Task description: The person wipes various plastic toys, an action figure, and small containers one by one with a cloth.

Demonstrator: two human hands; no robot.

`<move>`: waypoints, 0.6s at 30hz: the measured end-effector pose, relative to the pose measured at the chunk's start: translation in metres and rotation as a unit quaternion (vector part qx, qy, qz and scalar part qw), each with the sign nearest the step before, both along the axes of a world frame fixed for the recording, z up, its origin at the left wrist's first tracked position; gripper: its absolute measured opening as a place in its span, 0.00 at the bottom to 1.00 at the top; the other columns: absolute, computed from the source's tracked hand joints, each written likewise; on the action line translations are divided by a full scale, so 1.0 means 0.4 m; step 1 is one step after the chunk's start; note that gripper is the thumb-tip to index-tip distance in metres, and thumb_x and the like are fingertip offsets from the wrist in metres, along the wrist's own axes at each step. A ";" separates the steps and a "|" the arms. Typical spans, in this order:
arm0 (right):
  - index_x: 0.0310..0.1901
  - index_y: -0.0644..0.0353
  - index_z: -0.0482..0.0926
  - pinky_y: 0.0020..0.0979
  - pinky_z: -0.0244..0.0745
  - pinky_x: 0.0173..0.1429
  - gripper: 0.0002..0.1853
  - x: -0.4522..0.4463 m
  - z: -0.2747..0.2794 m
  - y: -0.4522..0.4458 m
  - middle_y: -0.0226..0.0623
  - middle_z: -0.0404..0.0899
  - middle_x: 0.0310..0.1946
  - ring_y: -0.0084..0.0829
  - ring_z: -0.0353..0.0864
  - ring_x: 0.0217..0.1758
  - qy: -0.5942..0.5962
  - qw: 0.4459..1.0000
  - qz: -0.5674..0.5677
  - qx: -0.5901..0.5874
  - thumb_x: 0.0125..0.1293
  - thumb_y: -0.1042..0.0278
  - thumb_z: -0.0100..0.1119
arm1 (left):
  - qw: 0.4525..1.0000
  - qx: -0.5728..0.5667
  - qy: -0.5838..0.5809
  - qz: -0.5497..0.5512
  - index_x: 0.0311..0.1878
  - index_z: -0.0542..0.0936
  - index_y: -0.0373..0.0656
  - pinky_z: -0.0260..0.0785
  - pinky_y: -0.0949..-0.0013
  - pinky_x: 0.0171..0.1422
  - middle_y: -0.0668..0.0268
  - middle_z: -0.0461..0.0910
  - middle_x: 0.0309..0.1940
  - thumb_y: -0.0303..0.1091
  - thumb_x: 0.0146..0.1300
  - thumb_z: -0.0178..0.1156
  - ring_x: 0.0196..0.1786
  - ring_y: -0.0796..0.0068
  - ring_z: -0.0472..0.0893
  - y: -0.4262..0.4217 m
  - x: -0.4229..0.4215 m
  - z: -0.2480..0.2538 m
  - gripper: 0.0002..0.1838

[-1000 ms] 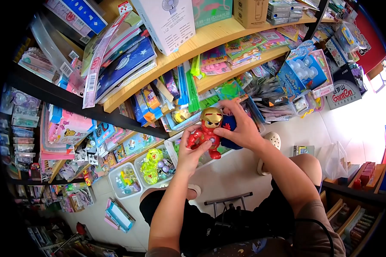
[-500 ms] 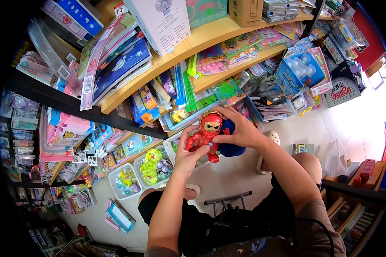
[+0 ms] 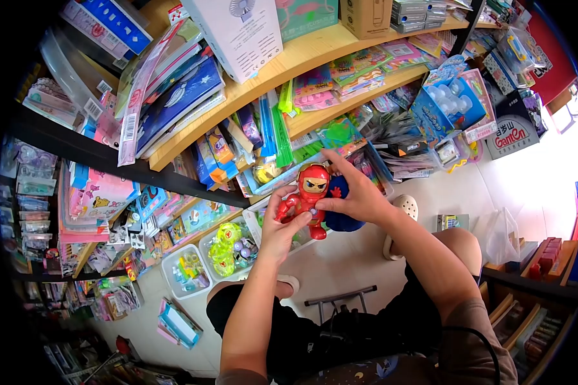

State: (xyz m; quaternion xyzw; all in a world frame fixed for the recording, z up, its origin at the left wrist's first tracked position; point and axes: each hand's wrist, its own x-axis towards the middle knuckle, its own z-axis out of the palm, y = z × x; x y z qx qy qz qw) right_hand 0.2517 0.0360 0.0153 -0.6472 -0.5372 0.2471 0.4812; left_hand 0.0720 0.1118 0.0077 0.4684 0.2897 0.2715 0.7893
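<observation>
A glossy red toy figure (image 3: 314, 183) with a gold-rimmed helmet and scowling eyes stands upright between my hands. My left hand (image 3: 285, 221) grips it from the left, fingers around its arm and side, thumb at the lower body. From the right, my right hand (image 3: 356, 197) has its thumb against the figure's chest, while the index finger stretches up past the helmet, apart from it. Beside the figure, under my right palm, is a dark blue rounded thing (image 3: 345, 217) whose kind I cannot make out; it partly hides behind the hand.
Wooden shelves (image 3: 250, 77) packed with notebooks and boxes curve ahead. White bins (image 3: 187, 273) of small toys stand on the floor at left. A metal stool frame (image 3: 340, 296) is between my legs. A Ganten carton (image 3: 511, 136) sits at right, near a plastic bag (image 3: 499, 237).
My right index finger has lifted off the helmet and straightened upward, showing more of the figure's head. The figure has shifted slightly left; my left hand keeps its grip.
</observation>
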 end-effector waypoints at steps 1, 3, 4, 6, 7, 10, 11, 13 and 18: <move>0.61 0.59 0.62 0.38 0.71 0.53 0.44 -0.001 -0.003 -0.001 0.44 0.71 0.51 0.42 0.74 0.52 0.004 1.000 -0.010 0.001 0.44 0.49 0.72 | 1.000 -0.006 0.001 0.000 0.57 0.65 0.43 0.69 0.71 0.54 0.65 0.75 0.45 0.19 0.52 0.64 0.49 0.76 0.76 0.000 0.000 -0.001 0.30; 0.60 0.60 0.63 0.38 0.71 0.52 0.44 0.004 -0.006 0.002 0.44 0.71 0.51 0.44 0.75 0.52 -0.020 1.000 0.004 -0.009 0.44 0.49 0.72 | 1.000 -0.012 0.002 0.000 0.57 0.65 0.43 0.69 0.72 0.54 0.65 0.75 0.45 0.19 0.52 0.64 0.48 0.76 0.76 0.001 0.000 -0.002 0.30; 0.60 0.61 0.64 0.38 0.72 0.52 0.44 0.005 -0.007 0.002 0.44 0.71 0.51 0.45 0.75 0.51 -0.032 0.999 0.011 -0.013 0.44 0.49 0.72 | 1.000 -0.013 0.001 0.000 0.57 0.65 0.43 0.70 0.72 0.54 0.66 0.75 0.45 0.19 0.52 0.64 0.48 0.77 0.76 0.001 0.000 -0.002 0.29; 0.59 0.62 0.65 0.38 0.72 0.51 0.43 0.001 0.001 -0.001 0.44 0.71 0.50 0.46 0.75 0.50 -0.031 0.999 -0.002 -0.013 0.44 0.48 0.72 | 1.000 -0.012 -0.001 0.001 0.57 0.65 0.43 0.70 0.72 0.53 0.66 0.75 0.45 0.19 0.52 0.64 0.48 0.77 0.76 0.002 0.000 -0.002 0.29; 0.59 0.62 0.66 0.37 0.72 0.51 0.42 -0.001 0.004 -0.002 0.45 0.71 0.50 0.47 0.75 0.50 -0.031 0.999 -0.008 -0.013 0.44 0.48 0.71 | 1.000 -0.009 -0.002 0.002 0.57 0.65 0.43 0.70 0.72 0.53 0.66 0.75 0.45 0.19 0.52 0.64 0.48 0.77 0.76 0.003 0.000 -0.002 0.29; 0.58 0.61 0.68 0.37 0.73 0.49 0.41 -0.006 0.000 -0.002 0.43 0.71 0.49 0.46 0.76 0.48 -0.047 0.999 -0.020 0.013 0.43 0.49 0.72 | 1.000 0.000 -0.009 0.001 0.57 0.66 0.43 0.70 0.71 0.53 0.65 0.75 0.46 0.19 0.52 0.64 0.48 0.76 0.76 0.003 -0.002 0.000 0.29; 0.58 0.60 0.68 0.37 0.73 0.49 0.40 -0.007 0.000 -0.001 0.43 0.72 0.48 0.46 0.76 0.48 -0.049 0.998 -0.024 0.026 0.43 0.50 0.72 | 1.000 0.003 -0.013 0.000 0.56 0.66 0.43 0.70 0.71 0.53 0.65 0.75 0.46 0.19 0.52 0.64 0.48 0.76 0.76 0.002 -0.002 0.000 0.28; 0.57 0.57 0.70 0.36 0.73 0.48 0.39 -0.008 -0.001 0.000 0.42 0.72 0.47 0.45 0.76 0.47 -0.052 0.997 -0.032 0.051 0.43 0.51 0.72 | 1.000 -0.018 -0.018 0.002 0.56 0.66 0.43 0.71 0.70 0.53 0.65 0.75 0.47 0.20 0.53 0.63 0.49 0.76 0.76 0.000 -0.001 -0.005 0.28; 0.57 0.51 0.72 0.35 0.74 0.47 0.37 -0.017 0.007 0.000 0.41 0.73 0.46 0.44 0.76 0.46 -0.055 0.996 -0.048 0.052 0.41 0.53 0.73 | 0.999 -0.042 -0.028 0.008 0.56 0.66 0.43 0.72 0.68 0.53 0.64 0.75 0.48 0.21 0.54 0.63 0.49 0.74 0.76 -0.003 0.002 -0.010 0.27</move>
